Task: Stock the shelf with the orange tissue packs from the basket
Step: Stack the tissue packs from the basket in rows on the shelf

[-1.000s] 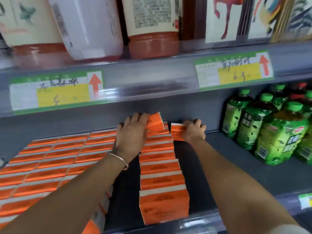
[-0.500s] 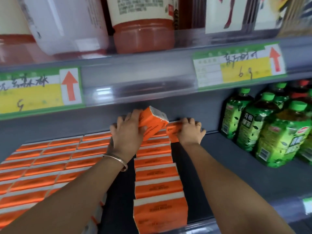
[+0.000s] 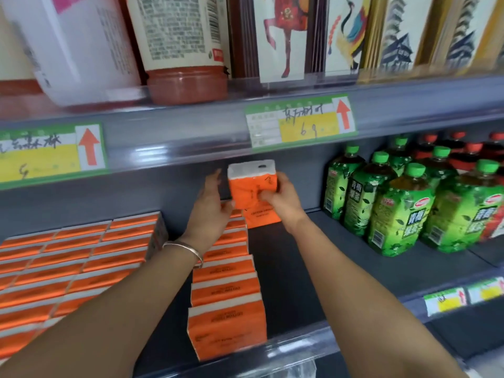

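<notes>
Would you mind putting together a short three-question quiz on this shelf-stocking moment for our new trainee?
1. True or false: the raised tissue pack is held between the left hand and the right hand.
2. Multiple choice: what stands on the lower shelf to the right of the bare gap? A) red-capped jars B) green-capped tea bottles C) picture cards
3. Fill in: the person wears a ____ on the left wrist.

Key
1. True; the right hand grips it, the left fingers rest against its side.
2. B
3. bracelet
</notes>
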{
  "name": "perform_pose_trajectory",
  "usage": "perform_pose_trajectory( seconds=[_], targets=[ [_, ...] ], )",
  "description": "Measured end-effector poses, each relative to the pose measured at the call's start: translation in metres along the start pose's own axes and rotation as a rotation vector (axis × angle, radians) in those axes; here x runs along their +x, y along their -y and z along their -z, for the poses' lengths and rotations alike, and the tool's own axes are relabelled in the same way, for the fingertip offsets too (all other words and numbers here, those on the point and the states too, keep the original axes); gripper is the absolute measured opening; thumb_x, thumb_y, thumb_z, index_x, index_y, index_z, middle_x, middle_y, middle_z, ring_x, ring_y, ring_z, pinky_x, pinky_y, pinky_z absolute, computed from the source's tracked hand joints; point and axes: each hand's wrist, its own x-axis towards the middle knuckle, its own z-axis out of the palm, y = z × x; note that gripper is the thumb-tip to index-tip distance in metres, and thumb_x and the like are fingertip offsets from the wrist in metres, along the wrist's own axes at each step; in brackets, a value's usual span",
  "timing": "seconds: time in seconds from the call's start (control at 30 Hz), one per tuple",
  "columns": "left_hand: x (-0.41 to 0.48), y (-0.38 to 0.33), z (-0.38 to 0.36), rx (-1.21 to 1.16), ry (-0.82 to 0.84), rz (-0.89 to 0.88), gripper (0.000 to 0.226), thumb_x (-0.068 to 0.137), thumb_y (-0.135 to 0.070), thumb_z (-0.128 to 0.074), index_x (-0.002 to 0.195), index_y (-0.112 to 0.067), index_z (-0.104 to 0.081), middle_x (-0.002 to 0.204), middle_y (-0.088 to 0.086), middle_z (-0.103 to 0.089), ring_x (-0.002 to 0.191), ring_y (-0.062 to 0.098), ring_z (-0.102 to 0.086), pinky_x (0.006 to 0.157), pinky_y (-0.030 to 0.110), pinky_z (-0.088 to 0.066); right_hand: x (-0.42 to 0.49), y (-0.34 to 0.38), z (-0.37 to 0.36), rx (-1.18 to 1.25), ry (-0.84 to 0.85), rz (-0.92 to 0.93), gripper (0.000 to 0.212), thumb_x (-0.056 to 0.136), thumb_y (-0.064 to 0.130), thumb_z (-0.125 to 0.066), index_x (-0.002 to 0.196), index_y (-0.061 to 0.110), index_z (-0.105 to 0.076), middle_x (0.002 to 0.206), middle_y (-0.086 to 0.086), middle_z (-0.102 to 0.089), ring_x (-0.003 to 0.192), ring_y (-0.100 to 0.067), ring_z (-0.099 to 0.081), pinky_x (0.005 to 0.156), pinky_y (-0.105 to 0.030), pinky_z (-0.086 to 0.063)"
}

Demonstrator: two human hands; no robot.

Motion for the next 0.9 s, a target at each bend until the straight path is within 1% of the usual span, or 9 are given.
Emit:
perform_pose_trajectory(
  seconds=[0.07,0.13,0.27,0.4,0.5,0.57,0.63,0.77,0.9],
  targets=[
    [-0.002,0.002,0.001,0.074,0.018,0.019,0.068,0.089,-0.008,-0.059,0.146,-0.018,-0.024,0.146,0.008,-0.039,0.134,0.024,-0.039,0.109,0.033,-0.034,0.003,-0.011,0.013,-0.216,-0.163,0.007,0.032,0.064,0.021,-0.057,0.096,0.021,-0.055,0.091,-0.003,-0.064,0.092,-0.026,-0.059,0.081,-0.034,-0.047],
    [-0.005,0.010,0.000,0.164,0.052,0.063,0.066,0.089,-0.013,-0.060,0.146,-0.021,-0.026,0.146,0.008,-0.036,0.135,0.025,-0.036,0.108,0.037,-0.033,0.002,-0.026,0.024,-0.497,-0.228,-0.036,0.032,0.069,0.020,-0.060,0.101,0.019,-0.058,0.105,-0.011,-0.061,0.103,-0.034,-0.053,0.088,-0.035,-0.041],
    [-0.012,0.024,-0.002,0.286,0.163,0.270,0.067,0.090,-0.031,-0.058,0.146,-0.028,-0.022,0.147,0.009,-0.029,0.134,0.032,-0.032,0.108,0.048,-0.033,-0.008,-0.049,0.025,-0.829,-0.140,-0.088,0.041,0.079,0.012,-0.054,0.120,0.017,-0.052,0.122,-0.011,-0.049,0.118,-0.035,-0.038,0.095,-0.039,-0.039],
    [-0.014,0.043,-0.004,0.251,0.255,0.451,0.070,0.090,-0.041,-0.054,0.148,-0.034,-0.015,0.152,0.007,-0.017,0.137,0.035,-0.025,0.112,0.049,-0.028,-0.001,-0.051,0.006,-1.028,-0.081,-0.033,0.048,0.084,0.009,-0.051,0.129,0.027,-0.049,0.133,-0.008,-0.037,0.130,-0.034,-0.027,0.101,-0.048,-0.037],
    [-0.014,0.057,-0.006,0.087,0.278,0.544,0.070,0.089,-0.041,-0.056,0.147,-0.037,-0.016,0.152,0.008,-0.015,0.137,0.035,-0.025,0.112,0.052,-0.029,0.008,-0.051,-0.009,-1.082,-0.050,-0.079,0.054,0.089,0.001,-0.044,0.133,0.031,-0.046,0.140,-0.008,-0.026,0.133,-0.036,-0.021,0.101,-0.049,-0.040],
    [-0.016,0.061,-0.009,0.004,0.299,0.581,0.070,0.090,-0.039,-0.057,0.147,-0.035,-0.016,0.151,0.010,-0.015,0.136,0.034,-0.027,0.111,0.049,-0.029,0.013,-0.052,-0.018,-1.056,-0.060,-0.090,0.055,0.089,-0.005,-0.043,0.134,0.025,-0.045,0.141,-0.011,-0.024,0.131,-0.037,-0.023,0.095,-0.042,-0.046],
    [-0.019,0.065,-0.013,-0.069,0.304,0.623,0.070,0.091,-0.037,-0.057,0.148,-0.033,-0.016,0.150,0.011,-0.018,0.133,0.033,-0.035,0.110,0.048,-0.033,0.017,-0.054,-0.025,-1.018,-0.063,-0.076,0.051,0.088,-0.008,-0.042,0.132,0.017,-0.047,0.140,-0.013,-0.027,0.130,-0.037,-0.025,0.093,-0.038,-0.046],
    [-0.018,0.073,-0.017,-0.163,0.306,0.627,0.067,0.086,-0.041,-0.061,0.143,-0.036,-0.025,0.142,0.008,-0.037,0.124,0.031,-0.047,0.106,0.053,-0.038,0.018,-0.059,-0.028,-1.001,-0.018,-0.056,0.049,0.090,-0.003,-0.041,0.136,0.015,-0.046,0.144,-0.013,-0.026,0.135,-0.038,-0.021,0.101,-0.038,-0.040],
    [-0.019,0.075,-0.013,-0.172,0.324,0.589,0.064,0.082,-0.045,-0.062,0.139,-0.034,-0.033,0.139,0.005,-0.042,0.125,0.028,-0.047,0.105,0.054,-0.039,0.009,-0.054,-0.026,-1.076,0.029,-0.051,0.053,0.092,0.009,-0.048,0.142,0.018,-0.036,0.150,-0.015,-0.021,0.143,-0.039,-0.010,0.113,-0.047,-0.027]
  ],
)
